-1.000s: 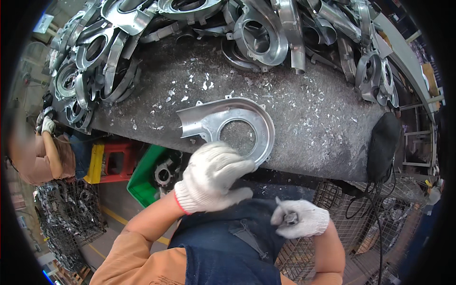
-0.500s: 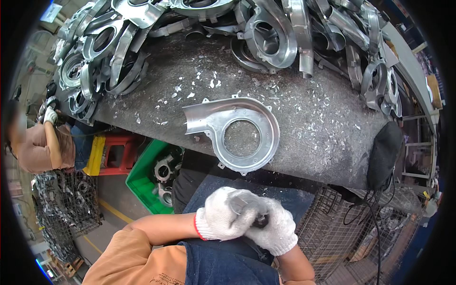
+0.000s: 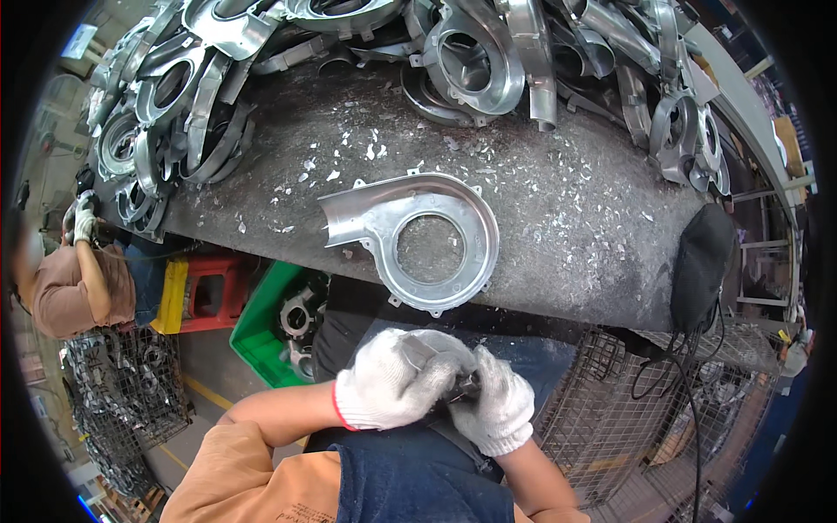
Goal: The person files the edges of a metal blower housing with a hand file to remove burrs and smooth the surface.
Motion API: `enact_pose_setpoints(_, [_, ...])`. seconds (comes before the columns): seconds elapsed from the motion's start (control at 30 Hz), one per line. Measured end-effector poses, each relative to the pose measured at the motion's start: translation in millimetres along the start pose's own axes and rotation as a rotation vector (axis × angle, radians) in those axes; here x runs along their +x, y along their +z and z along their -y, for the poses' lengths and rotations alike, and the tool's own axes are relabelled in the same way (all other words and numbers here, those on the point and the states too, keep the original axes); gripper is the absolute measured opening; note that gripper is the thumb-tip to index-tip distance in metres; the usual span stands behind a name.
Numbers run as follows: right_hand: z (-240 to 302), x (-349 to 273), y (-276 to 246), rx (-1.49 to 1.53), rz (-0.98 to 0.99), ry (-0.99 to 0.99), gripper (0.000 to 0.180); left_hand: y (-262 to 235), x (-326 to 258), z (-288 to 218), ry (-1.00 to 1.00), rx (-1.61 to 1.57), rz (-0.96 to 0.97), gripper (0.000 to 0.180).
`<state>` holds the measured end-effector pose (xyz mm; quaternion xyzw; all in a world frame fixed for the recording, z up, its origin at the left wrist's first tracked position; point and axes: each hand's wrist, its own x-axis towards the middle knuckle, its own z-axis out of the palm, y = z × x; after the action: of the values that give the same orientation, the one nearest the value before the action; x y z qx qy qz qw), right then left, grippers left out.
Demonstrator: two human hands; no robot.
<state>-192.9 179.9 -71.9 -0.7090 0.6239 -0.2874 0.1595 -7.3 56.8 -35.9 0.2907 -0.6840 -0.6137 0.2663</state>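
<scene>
Looking down from the head cam, you've got the left hand (image 3: 388, 379) and right hand (image 3: 497, 401), both gloved in white knit, meeting just off the near edge of the bench (image 3: 575, 253). Fingers on both are curled snugly around a small dark piece (image 3: 464, 386). Most of it's buried, so I can't tell what it is. My guess is it's hard and light enough for fingertips, but how slick it is, no idea.

The snail-shaped housing (image 3: 389, 222) lies flat by itself at the middle of that near edge, spout pointing toward the left end, bottom rim seeming to poke slightly past the edge. Neither hand is on it. Looks like bare cast metal, so I'd expect it to be stiff, not too heavy, and kinda slippery where it's smooth. I'd grab the outer wall, or hook fingers through the big center hole with a thumb on the rim. Wouldn't lift by those little tabs, they look like the weak bits.

Pale flakes (image 3: 375, 152) are scattered over the bench, and a pile of similar castings (image 3: 506, 74) runs along the far edge. Black mesh cover thing (image 3: 702, 270) hangs at the near right corner.
</scene>
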Motion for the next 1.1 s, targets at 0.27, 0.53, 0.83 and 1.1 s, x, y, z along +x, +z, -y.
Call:
enact_pose_setpoints(0.27, [-17, -10, 4, 0.478, -0.148, 0.468, 0.098, -80, 26, -13, 0.45, 1.149, -0.084, 0.073])
enact_pose_setpoints(0.53, [-5, 9, -8, 0.455, -0.162, 0.4, 0.083, -78, 51, 20, 0.527, 1.109, -0.042, 0.064])
enact_pose_setpoints(0.83, [-2, 20, -11, 0.208, -0.106, 0.322, 0.057, -60, 41, -10, 0.51, 0.831, -0.192, 0.05])
enact_pose_setpoints(1.1, [-6, 36, -16, 0.116, -0.24, 0.346, 0.046, -53, 39, -19, 0.492, 0.78, -0.157, 0.042])
